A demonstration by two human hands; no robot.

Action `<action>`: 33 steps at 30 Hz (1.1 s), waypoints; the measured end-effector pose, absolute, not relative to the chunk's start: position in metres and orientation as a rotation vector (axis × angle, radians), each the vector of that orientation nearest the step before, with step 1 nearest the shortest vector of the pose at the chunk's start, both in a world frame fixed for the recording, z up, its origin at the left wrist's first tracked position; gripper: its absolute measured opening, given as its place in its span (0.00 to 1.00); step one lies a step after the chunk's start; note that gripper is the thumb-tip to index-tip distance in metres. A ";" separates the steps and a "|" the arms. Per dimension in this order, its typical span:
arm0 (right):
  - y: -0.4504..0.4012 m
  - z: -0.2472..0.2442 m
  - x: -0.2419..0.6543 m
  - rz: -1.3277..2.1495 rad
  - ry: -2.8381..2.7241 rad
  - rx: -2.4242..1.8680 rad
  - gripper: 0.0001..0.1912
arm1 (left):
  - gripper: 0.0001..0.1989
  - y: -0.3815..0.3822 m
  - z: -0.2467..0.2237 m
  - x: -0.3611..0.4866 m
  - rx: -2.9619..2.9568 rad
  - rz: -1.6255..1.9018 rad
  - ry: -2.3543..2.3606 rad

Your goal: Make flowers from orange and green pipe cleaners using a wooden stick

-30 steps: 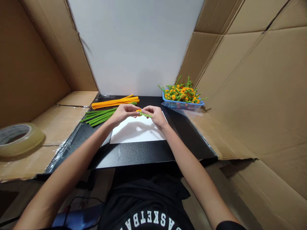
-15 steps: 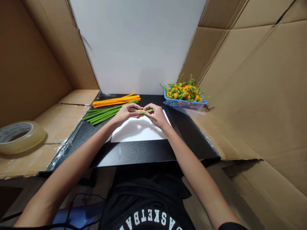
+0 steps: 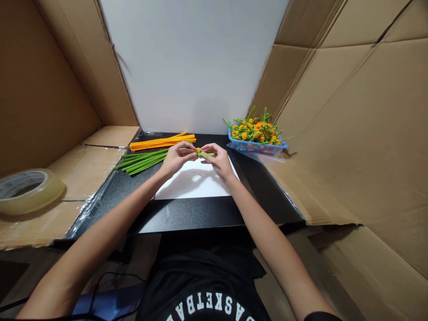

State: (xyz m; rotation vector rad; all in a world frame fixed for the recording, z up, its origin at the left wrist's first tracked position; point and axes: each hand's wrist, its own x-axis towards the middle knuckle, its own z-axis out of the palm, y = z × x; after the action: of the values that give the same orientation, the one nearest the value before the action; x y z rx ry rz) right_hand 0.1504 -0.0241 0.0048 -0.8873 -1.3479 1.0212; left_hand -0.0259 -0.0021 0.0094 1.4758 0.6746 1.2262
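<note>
Between my fingertips, above a white sheet of paper [image 3: 197, 183], is a small pipe-cleaner flower [image 3: 198, 151] with an orange head and a green stem. My left hand [image 3: 177, 157] pinches it from the left side. From the right, my right hand [image 3: 218, 161] pinches it too, near the green end that sticks out over the fingers. Green pipe cleaners [image 3: 145, 162] lie fanned out beside my left hand. Behind them rests a bundle of orange pipe cleaners [image 3: 160, 142]. Fingertips partly cover the flower, so its exact shape is hard to see.
A blue basket [image 3: 257, 146] heaped with orange and green pipe-cleaner pieces stands at the back right. Clear tape on a large roll [image 3: 31, 191] lies far left. Cardboard walls [image 3: 354, 116] flank the black table mat [image 3: 187, 214], and a white panel [image 3: 194, 62] closes the back.
Both hands have shifted slightly, and the flower has turned so that more of its orange head shows above the fingertips. The view has tilted a little.
</note>
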 end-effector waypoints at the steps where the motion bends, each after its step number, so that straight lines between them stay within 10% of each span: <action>1: -0.024 0.004 0.150 1.033 -1.332 -0.889 0.20 | 0.21 -0.003 0.010 -0.025 1.475 1.221 0.669; 33: -0.024 0.005 0.148 1.232 -1.092 -0.931 0.22 | 0.21 -0.005 0.004 -0.018 1.442 1.268 0.663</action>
State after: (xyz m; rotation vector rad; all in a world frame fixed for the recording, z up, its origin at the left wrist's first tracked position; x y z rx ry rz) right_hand 0.1485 -0.0241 0.0047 -0.9311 -1.0922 1.2316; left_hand -0.0181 -0.0051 0.0035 1.4418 0.6630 1.2680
